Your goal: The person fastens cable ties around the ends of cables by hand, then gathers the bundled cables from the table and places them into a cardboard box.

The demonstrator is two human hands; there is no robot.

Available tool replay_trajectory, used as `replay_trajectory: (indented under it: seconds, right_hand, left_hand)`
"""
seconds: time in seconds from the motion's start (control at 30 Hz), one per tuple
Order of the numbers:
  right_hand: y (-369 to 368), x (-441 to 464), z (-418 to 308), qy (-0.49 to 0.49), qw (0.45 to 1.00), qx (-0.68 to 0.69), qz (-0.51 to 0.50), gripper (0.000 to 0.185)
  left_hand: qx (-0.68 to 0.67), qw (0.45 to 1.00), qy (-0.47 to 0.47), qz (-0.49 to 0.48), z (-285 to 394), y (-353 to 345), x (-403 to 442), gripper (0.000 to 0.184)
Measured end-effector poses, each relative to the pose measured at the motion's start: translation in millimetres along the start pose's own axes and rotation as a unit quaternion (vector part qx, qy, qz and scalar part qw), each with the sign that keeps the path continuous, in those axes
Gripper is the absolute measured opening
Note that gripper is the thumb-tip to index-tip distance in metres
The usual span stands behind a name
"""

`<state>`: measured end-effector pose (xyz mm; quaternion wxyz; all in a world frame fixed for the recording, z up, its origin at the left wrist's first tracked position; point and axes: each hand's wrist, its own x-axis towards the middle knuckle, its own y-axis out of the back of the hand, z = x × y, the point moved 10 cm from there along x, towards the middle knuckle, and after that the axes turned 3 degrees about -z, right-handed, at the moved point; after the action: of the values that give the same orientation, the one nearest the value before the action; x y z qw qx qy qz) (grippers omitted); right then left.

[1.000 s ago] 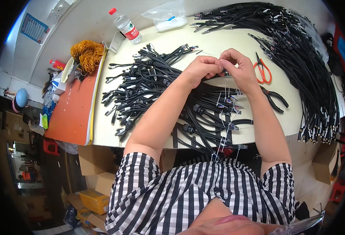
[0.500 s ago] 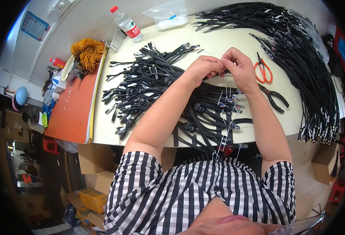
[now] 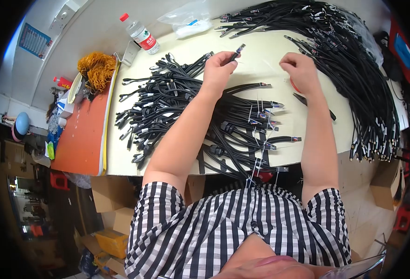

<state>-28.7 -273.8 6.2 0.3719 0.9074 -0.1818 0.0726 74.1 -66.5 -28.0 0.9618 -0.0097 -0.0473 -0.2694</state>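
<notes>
My left hand (image 3: 219, 72) is closed on a black cable (image 3: 236, 55), whose end with a clear plug sticks up past the fingertips. A thin white strip shows faintly beside that cable end. My right hand (image 3: 302, 73) is apart from it to the right, with fingers curled together; whatever they hold, if anything, is hard to make out. Below its fingers the orange handle of snips (image 3: 294, 85) shows, mostly hidden. Black-handled pliers (image 3: 313, 105) lie partly under my right wrist. A pile of black cables (image 3: 177, 100) spreads under and around my left forearm.
More black cables (image 3: 349, 79) lie in a long bundle along the right side. A water bottle (image 3: 142, 35) and a plastic bag (image 3: 188, 23) stand at the back. White cable ties (image 3: 257, 167) hang at the front edge. An orange board (image 3: 81, 135) lies left.
My hands were together at the cable and have separated. The right hand has moved right, over the orange-handled snips; the left keeps the cable and has shifted slightly left.
</notes>
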Motion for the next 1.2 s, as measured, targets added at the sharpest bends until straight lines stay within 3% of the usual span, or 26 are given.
replay_trajectory:
  seconds: [0.07,0.13,0.27,0.37,0.47,0.5,0.6,0.77,0.83,0.87,0.93,1.1,1.2]
  right_hand:
    - [-11,0,9,-0.028,1.0,-0.008,-0.009,0.009]
    - [-10,-5,16,-0.077,0.98,-0.185,0.0,0.009]
    - [-7,-5,16,-0.077,0.976,-0.203,0.005,0.008]
    - [-17,-2,17,-0.071,0.972,-0.223,-0.024,0.011]
    - [-20,2,21,-0.065,0.966,-0.25,-0.018,0.011]
    - [-19,2,23,-0.075,0.967,-0.244,-0.015,0.012]
    - [-16,4,33,-0.089,0.976,-0.196,0.012,0.009]
    - [-6,8,43,-0.082,0.99,-0.093,0.065,0.006]
    - [-14,14,38,-0.04,0.992,0.117,0.036,0.006]
    - [-14,15,36,-0.033,0.992,0.118,0.037,0.006]
    - [-21,8,5,-0.007,0.931,0.365,0.01,0.012]
    - [-48,0,-35,0.036,0.914,0.402,-0.047,0.017]
    - [-44,-5,-38,0.04,0.939,0.343,0.012,0.016]
  left_hand:
    - [-0.005,1.0,0.004,-0.019,0,-3,0,0.024]
    - [-0.013,0.999,-0.007,-0.049,1,-6,1,0.023]
    - [-0.017,0.997,-0.006,-0.072,-4,-12,0,0.022]
    - [0.107,0.977,0.071,-0.167,-18,-32,-9,0.026]
    - [0.228,0.925,0.008,-0.304,-15,-59,-20,0.023]
    - [0.254,0.917,0.059,-0.303,-15,-60,-25,0.023]
    - [0.216,0.937,0.074,-0.264,-16,-54,-22,0.023]
    - [0.154,0.97,0.013,-0.189,-7,-43,-13,0.023]
    - [0.111,0.977,0.015,-0.183,-11,-44,-11,0.023]
    - [0.067,0.982,0.02,-0.178,-13,-44,-9,0.023]
    - [0.121,0.984,-0.02,-0.13,0,-41,-6,0.023]
    - [-0.022,0.996,-0.042,-0.075,25,-47,-7,0.02]
    - [-0.005,0.998,-0.03,-0.054,20,-37,-5,0.018]
